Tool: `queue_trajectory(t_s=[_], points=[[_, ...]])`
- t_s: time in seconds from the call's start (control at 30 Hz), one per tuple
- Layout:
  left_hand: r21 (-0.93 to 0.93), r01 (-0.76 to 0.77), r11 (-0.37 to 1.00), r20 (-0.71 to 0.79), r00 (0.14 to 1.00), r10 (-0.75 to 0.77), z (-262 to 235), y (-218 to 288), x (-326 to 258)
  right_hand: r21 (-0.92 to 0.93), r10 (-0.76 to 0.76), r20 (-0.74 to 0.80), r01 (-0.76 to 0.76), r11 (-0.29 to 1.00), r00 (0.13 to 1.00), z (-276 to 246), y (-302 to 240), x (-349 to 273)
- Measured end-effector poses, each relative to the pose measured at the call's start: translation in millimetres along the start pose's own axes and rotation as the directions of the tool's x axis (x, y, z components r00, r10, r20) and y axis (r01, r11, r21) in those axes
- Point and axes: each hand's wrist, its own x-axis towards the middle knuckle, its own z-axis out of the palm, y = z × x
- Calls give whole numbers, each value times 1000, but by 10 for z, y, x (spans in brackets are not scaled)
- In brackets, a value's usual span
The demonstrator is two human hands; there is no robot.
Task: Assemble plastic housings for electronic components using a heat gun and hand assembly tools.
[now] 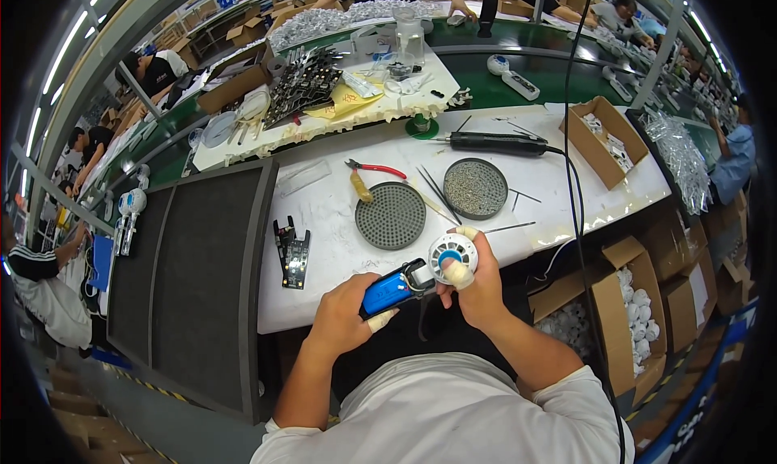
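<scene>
Above the near edge of the white table I hold a half-open handheld fan between both hands. My left hand (344,312) is closed round its handle, where a blue battery (387,293) shows. My right hand (486,290) grips the round white fan head (447,246), its thumb on the blue centre. Pale covers wrap some fingertips on both hands. Beyond the hands lie a dark perforated round dish (390,214), a round dish of tiny metal parts (475,187) and tweezers (439,193). Dark circuit boards (295,257) rest left of them.
Red-handled cutters (380,169) and a black electric screwdriver (498,144) lie farther back. A black cable (579,221) hangs at right, near open cartons (607,140). A large black foam-lined tray (206,294) stands left. Behind runs a green conveyor (558,71); other people work around it.
</scene>
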Motion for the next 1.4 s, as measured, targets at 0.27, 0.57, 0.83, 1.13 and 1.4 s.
queue_trajectory(t_s=[0.27,0.57,0.83,1.13,1.4], points=[[18,-12,1000,-16,1000,12,39,-92,11,125,98,-36,-93,988,995,22,39,43],[-6,5,1000,-19,1000,-5,24,-122,33,353,280,-12,-258,899,960,19,80,126],[31,10,999,-8,1000,-10,29,-137,62,-96,27,-87,-36,995,996,116,7,95],[-13,28,1000,-49,998,-28,59,-168,42,207,205,-29,-195,959,978,47,54,160],[-60,22,998,-70,997,-26,64,-192,32,220,163,-16,-155,963,987,61,41,137]])
